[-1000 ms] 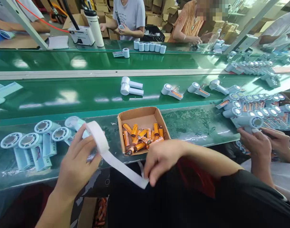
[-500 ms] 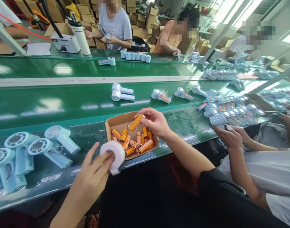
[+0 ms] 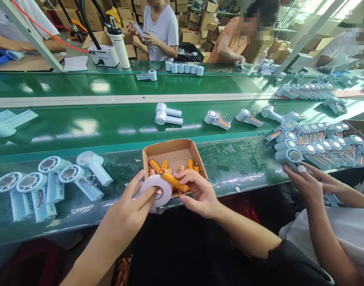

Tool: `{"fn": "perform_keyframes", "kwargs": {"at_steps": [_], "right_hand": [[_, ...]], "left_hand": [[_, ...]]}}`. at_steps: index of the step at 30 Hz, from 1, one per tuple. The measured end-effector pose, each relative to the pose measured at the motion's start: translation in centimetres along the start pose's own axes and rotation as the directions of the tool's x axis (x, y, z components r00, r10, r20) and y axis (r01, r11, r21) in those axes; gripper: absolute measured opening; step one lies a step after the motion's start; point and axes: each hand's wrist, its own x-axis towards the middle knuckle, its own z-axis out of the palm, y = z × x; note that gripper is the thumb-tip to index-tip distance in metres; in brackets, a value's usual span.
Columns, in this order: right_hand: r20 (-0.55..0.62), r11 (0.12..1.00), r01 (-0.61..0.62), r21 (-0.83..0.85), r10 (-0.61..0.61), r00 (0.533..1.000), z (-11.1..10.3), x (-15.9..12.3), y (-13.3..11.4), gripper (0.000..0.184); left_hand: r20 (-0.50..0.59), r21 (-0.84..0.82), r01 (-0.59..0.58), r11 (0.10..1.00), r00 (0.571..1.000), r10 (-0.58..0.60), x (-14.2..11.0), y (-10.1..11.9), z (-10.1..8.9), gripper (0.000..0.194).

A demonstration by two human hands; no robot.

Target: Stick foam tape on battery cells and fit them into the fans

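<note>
My left hand (image 3: pixel 125 212) is closed on a roll of white tape (image 3: pixel 166 187), with fingers through its core. Beside the roll, my right hand (image 3: pixel 202 194) grips an orange battery cell (image 3: pixel 172 180) between thumb and fingers. The cell's left end is close to the tape; whether they touch I cannot tell. Just behind both hands is a cardboard box (image 3: pixel 170 152) with several more orange cells (image 3: pixel 154 166) in it. To the left of my left hand lie several light-blue handheld fan bodies (image 3: pixel 70 173) on the dark green bench.
Across the green belt (image 3: pixel 116 119) lie paired fan bodies (image 3: pixel 169 114) and others with orange cells in their handles (image 3: pixel 220 120). At right, a co-worker's hands (image 3: pixel 308 184) hold a fan body by a dense group of them. More people work along the far side.
My right hand let go of the tape's free end, took a battery cell from the box and brought it to the roll. My left hand moved right with the tape.
</note>
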Motion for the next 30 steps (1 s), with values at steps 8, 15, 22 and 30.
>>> {"fn": "perform_keyframes", "kwargs": {"at_steps": [8,15,22,30], "right_hand": [[0.412,0.844,-0.088,-0.528,0.345,0.843,-2.8,4.7,-5.4,0.015],[0.317,0.811,-0.121,-0.572,0.355,0.880,-2.3,3.8,-5.3,0.025],[0.237,0.893,-0.257,-0.370,0.358,0.903,-2.5,3.0,-3.4,0.011],[0.223,0.882,-0.271,-0.386,0.374,0.900,-1.8,2.4,-2.5,0.020]], "left_hand": [[0.206,0.058,-0.193,0.980,0.962,0.178,2.8,-2.9,-2.8,0.048],[0.155,0.041,-0.198,0.979,0.969,0.190,3.6,-1.9,-2.4,0.048],[0.110,0.048,-0.139,0.989,0.985,0.133,3.5,-0.9,-1.8,0.045],[0.097,0.110,-0.142,0.984,0.987,0.132,2.9,-0.2,-1.4,0.041]]}}
